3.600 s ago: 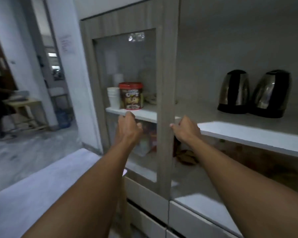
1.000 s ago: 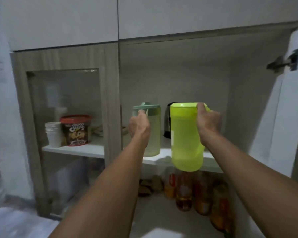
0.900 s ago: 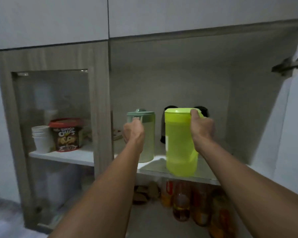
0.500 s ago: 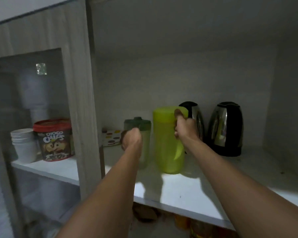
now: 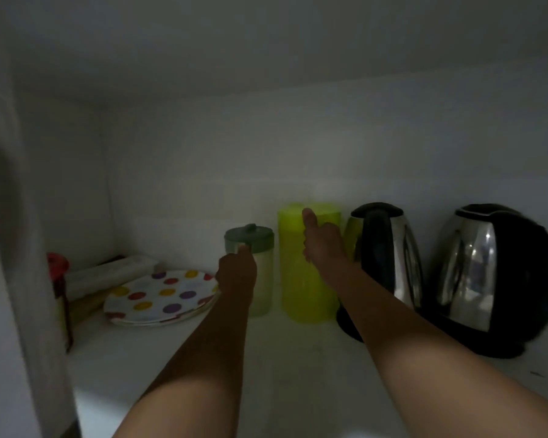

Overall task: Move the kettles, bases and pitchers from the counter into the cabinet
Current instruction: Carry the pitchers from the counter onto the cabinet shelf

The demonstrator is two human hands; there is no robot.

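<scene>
Both pitchers stand upright at the back of the white cabinet shelf [image 5: 266,374]. The small clear pitcher with a grey-green lid [image 5: 260,248] is on the left, and my left hand [image 5: 236,273] grips its handle side. Touching it on the right is the tall lime-green pitcher [image 5: 298,279], held near the top by my right hand [image 5: 321,245], thumb up against its lid. Two steel-and-black kettles stand on their bases to the right: the nearer kettle [image 5: 389,260] right beside the green pitcher, and the second kettle [image 5: 494,279] farther right.
A stack of polka-dot plates [image 5: 159,295] lies left of the small pitcher. Behind it is a long white box [image 5: 108,273]. A red-lidded container [image 5: 57,279] shows partly behind the cabinet's upright post [image 5: 19,248] at the far left. The cabinet interior is dim.
Both hands have pushed the two pitchers deeper onto the shelf, next to the kettles. My view has moved closer into the cabinet, so the plates are now in sight.
</scene>
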